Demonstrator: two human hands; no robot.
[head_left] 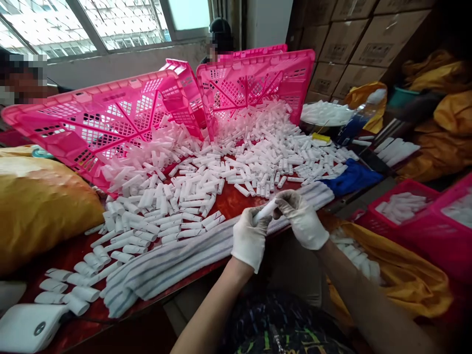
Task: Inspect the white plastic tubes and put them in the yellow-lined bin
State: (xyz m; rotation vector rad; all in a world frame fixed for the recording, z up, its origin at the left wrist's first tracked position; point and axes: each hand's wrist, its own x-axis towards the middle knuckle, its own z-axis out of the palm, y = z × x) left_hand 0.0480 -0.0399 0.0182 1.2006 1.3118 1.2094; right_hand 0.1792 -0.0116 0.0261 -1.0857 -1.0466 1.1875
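My left hand (251,237), in a white glove, is wrapped round a white tube (265,211) held above the table's front edge. My right hand (300,219), also gloved with greyish fingertips, pinches the tube's upper right end. Beneath and beside both hands runs a striped towel (177,265) along the table edge. Beyond it, a large heap of short white tubes (258,142) covers the red table (232,200), spilling out from tipped pink crates.
Two pink crates (125,115) lean behind the heap. A yellow sack (44,211) and a white device (31,327) are at left. A blue cloth (352,177), a bottle (359,118) and an orange sack (409,275) are at right. Two people stand beyond the crates.
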